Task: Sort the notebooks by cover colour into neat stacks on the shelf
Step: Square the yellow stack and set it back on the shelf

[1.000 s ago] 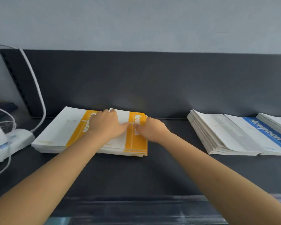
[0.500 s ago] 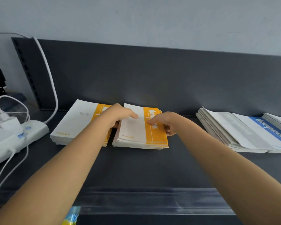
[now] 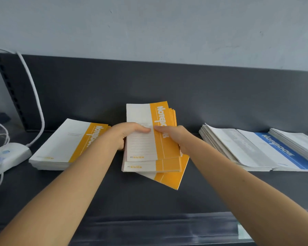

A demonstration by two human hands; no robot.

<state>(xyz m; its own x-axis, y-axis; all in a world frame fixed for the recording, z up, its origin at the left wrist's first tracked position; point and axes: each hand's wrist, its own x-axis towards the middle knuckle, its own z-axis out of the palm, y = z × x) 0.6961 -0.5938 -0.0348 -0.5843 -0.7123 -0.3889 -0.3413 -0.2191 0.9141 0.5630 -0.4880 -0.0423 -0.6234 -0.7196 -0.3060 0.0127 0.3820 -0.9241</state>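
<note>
A loose bundle of orange-and-white notebooks (image 3: 146,148) is lifted at the middle of the dark shelf (image 3: 149,197), fanned out with its lower corners askew. My left hand (image 3: 126,132) grips its left edge with the thumb on the top cover. My right hand (image 3: 174,137) grips its right edge, thumb on the orange band. A neat stack of orange notebooks (image 3: 66,144) lies flat to the left. A spread of grey and blue notebooks (image 3: 260,150) lies at the right.
A white power strip (image 3: 9,157) with plugs and a white cable (image 3: 34,96) sits at the shelf's left end. A dark back panel (image 3: 167,89) rises behind the notebooks. A clear plastic lip (image 3: 158,226) runs along the shelf's front edge.
The orange bundle, lying flat on the shelf before, is now raised and tilted up between both hands, shifted right away from the left stack. Its notebooks have fanned apart.
</note>
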